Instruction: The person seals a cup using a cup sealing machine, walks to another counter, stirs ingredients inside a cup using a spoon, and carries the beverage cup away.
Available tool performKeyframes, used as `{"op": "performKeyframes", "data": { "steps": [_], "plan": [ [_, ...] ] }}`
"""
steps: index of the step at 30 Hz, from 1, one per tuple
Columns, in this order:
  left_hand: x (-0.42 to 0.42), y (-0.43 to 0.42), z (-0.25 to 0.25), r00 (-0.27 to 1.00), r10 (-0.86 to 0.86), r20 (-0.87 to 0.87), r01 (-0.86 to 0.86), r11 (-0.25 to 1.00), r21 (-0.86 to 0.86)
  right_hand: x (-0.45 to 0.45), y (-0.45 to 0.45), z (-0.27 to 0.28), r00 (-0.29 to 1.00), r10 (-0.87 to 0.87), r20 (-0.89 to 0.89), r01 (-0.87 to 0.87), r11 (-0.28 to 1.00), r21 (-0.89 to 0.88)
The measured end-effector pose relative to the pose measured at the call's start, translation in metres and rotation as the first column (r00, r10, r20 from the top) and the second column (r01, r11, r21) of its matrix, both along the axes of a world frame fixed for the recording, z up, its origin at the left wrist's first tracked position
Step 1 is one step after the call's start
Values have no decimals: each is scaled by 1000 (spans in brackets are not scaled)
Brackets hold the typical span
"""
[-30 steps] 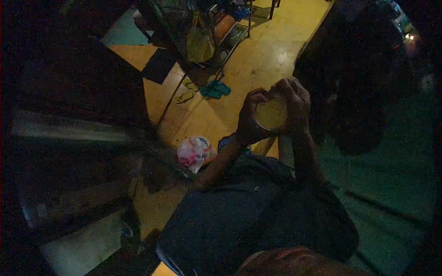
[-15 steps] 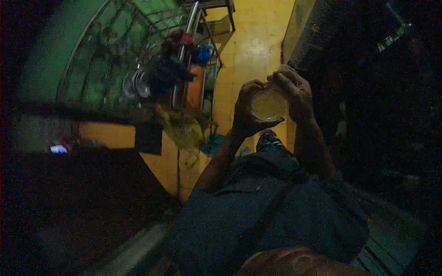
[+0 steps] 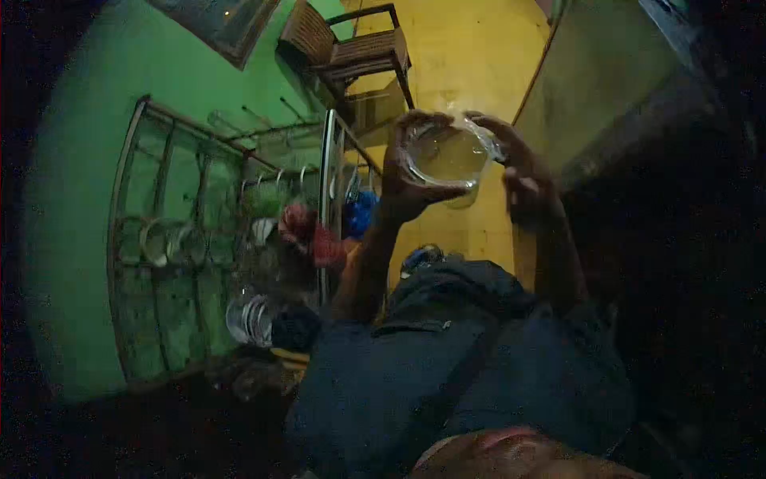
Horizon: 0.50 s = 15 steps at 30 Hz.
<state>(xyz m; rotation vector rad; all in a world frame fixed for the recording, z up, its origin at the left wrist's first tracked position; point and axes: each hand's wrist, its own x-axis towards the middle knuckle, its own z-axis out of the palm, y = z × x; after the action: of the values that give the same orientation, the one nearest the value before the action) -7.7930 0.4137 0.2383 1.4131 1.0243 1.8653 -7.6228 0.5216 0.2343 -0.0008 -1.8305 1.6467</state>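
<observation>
The left hand (image 3: 405,164) and right hand (image 3: 523,168) grasp a clear bowl (image 3: 448,158) above the floor (image 3: 455,56), around opposite sides. It looks light, probably slippery; those sides seem the best hold.

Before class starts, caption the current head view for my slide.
Above a yellow floor, left hand grips a clear, round container, right hand at its rim.

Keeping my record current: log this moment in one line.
left hand: holding clear container | right hand: at its rim | brown chair: on yellow floor
</observation>
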Motion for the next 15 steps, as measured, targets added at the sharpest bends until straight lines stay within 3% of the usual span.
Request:
{"op": "performKeyframes", "data": {
  "steps": [3, 5, 6, 7, 8, 9, 10, 11, 12, 13, 14, 15],
  "plan": [
    [-71, 82, 6, 1000, -10, -10, 10, 999, -42, -67, 75, -13, 999, 23, -36, -23, 1000, -5],
    [-90, 123, 17, 999, -9, -52, 9, 1000, 6, -89, 98, 2, 997, -67, 32, 68, 997, -36],
    [-133, 187, 14, 984, -11, -178, 1, 998, -58, -133, 153, 0, 980, -200, -11, 200, 980, 19],
    [-154, 223, 14, 951, -17, -308, -21, 993, -120, -150, 188, 1, 975, -224, -13, 224, 974, 15],
    [-169, 266, 18, 962, -97, -257, 119, 991, 69, -163, 225, 4, 918, -396, 8, 353, 827, 438],
    [-192, 300, 24, 848, -21, -529, 98, 988, 119, -176, 253, 6, 832, -554, -37, 375, 510, 774],
    [-195, 325, 32, 912, -147, -382, 170, 985, 27, -192, 278, 10, 806, -589, -61, 483, 595, 642],
    [-190, 303, 30, 936, -258, -242, 262, 965, -14, -199, 258, 4, 770, -628, -113, 534, 538, 652],
    [-216, 355, 41, 930, -289, -227, 287, 957, -44, -220, 303, 15, 766, -638, -78, 558, 600, 574],
    [-228, 394, 37, 897, -424, -124, 399, 899, -181, -223, 331, 15, 753, -654, -69, 591, 627, 508],
    [-245, 419, 34, 846, -533, -20, 505, 813, -291, -231, 347, 9, 700, -698, -150, 572, 423, 703],
    [-251, 436, 31, 827, -562, -32, 533, 800, -277, -243, 354, 4, 698, -715, -34, 646, 608, 462]
  ]
}}
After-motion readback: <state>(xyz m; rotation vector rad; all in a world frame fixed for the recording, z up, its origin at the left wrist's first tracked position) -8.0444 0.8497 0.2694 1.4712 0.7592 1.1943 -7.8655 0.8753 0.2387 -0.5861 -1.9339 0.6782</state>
